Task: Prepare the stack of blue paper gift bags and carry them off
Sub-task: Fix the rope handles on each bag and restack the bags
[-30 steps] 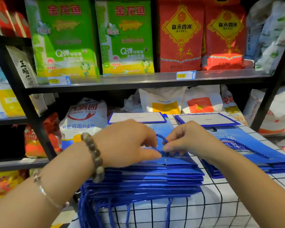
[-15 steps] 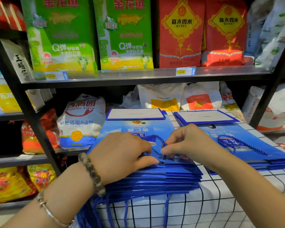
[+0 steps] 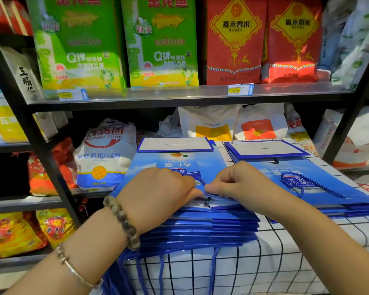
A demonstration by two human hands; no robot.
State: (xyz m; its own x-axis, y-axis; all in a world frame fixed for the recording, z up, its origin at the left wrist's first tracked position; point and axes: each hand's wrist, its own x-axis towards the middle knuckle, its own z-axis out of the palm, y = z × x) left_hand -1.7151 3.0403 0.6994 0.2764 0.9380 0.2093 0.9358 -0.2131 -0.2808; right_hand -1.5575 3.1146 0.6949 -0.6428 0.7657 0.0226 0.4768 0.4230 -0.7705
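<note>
Checked table (image 3: 285, 262) before shop shelves (image 3: 179, 96). On it, stack of blue paper gift bags (image 3: 200, 226), left hand (image 3: 158, 194) and right hand (image 3: 239, 186) close together on top, both pinching blue cord handle (image 3: 200, 180). Second stack (image 3: 349, 194) just beside, to the right. Rice sacks (image 3: 162, 43) above.

A stack (image 3: 200, 226) is laid at the left of the table (image 3: 275, 262), with a second stack (image 3: 328, 188) just to its right. The first stack's top near edge is pinched by the left hand (image 3: 158, 194) and right hand (image 3: 239, 186), set side by side. Behind, packs (image 3: 162, 43) are stood on a shelf (image 3: 179, 95).
</note>
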